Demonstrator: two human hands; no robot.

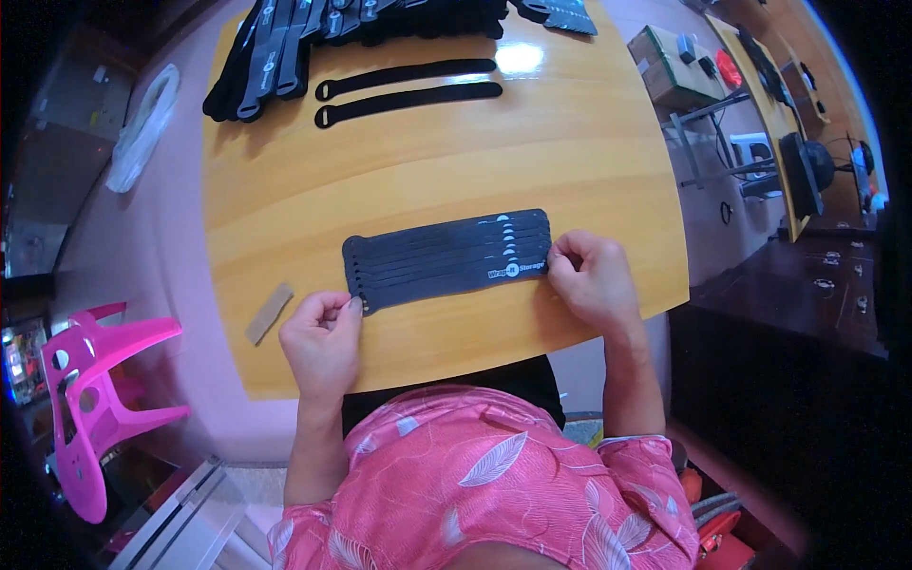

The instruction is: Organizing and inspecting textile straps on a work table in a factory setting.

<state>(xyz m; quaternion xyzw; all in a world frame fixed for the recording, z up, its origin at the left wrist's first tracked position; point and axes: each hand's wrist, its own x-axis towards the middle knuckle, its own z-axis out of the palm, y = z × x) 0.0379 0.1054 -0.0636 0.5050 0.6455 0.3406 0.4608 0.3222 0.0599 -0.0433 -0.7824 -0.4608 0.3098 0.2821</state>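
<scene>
Several black straps [445,256] lie side by side in a neat overlapping row on the wooden table [570,171]. My left hand [323,340] pinches the left end of the nearest strap with thumb and fingers. My right hand [591,277] pinches the right end of the same row, by a white printed mark. Both hands rest on the tabletop near its front edge.
Two single black straps [408,92] lie farther back, with a large pile of black straps [313,38] at the far edge. A small tan strip [269,313] lies on the floor at left. A pink plastic stool [90,399] stands lower left; a cluttered desk [779,104] is at right.
</scene>
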